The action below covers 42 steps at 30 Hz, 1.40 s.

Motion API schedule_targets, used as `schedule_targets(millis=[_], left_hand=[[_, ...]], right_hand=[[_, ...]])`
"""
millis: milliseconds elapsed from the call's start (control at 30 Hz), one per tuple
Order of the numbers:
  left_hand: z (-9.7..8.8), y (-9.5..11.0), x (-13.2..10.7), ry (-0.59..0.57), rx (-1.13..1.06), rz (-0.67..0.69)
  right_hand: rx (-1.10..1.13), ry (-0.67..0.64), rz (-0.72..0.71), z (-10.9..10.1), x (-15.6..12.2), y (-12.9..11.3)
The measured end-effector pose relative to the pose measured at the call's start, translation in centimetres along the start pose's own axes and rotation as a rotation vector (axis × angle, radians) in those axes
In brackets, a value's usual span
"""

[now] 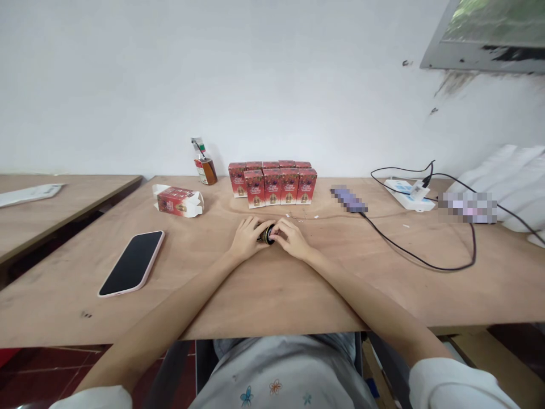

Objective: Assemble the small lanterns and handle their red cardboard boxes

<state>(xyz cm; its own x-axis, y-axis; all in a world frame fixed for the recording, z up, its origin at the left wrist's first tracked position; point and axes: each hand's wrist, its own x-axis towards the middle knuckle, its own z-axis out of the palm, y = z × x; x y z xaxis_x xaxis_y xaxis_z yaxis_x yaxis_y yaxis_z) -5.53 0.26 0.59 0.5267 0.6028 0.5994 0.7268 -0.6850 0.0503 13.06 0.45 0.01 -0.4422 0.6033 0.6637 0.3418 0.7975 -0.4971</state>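
Note:
Between my two hands is a small dark cylindrical object with a gold band (268, 234), lying on its side near the tabletop, its round end facing right. My left hand (247, 237) is closed around its left part, fingers over the top. My right hand (291, 237) has its thumb and fingers pinched together at the round end. Those fingers hide part of the object, and I cannot make out its exact kind. Just beyond my hands stand several red printed boxes (272, 187) in two rows. An opened red box (176, 201) with white flaps lies to the left.
A black-screened phone (133, 264) lies at left. A bottle of amber liquid (206, 170) stands by the wall. To the right are a blurred purple device (349, 200), a black cable (409, 257) and a white power strip (409, 196). White wrapped items (511, 176) stand far right.

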Motion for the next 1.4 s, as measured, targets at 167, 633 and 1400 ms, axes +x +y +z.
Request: schedule_targets(millis=[167,633,1400], left_hand=[[-0.04,0.03,-0.02,-0.007,0.009,0.007],[-0.01,0.04,0.0,-0.013,-0.005,0.003],[-0.04,0.26,0.08,0.045,-0.087,-0.056]], right_hand=[[-0.009,-0.025,0.006,-0.14,0.02,-0.19],[-0.053,-0.041,-0.009,-0.26,-0.03,-0.46],[0.008,0.115,-0.021,0.22,-0.15,-0.35]])
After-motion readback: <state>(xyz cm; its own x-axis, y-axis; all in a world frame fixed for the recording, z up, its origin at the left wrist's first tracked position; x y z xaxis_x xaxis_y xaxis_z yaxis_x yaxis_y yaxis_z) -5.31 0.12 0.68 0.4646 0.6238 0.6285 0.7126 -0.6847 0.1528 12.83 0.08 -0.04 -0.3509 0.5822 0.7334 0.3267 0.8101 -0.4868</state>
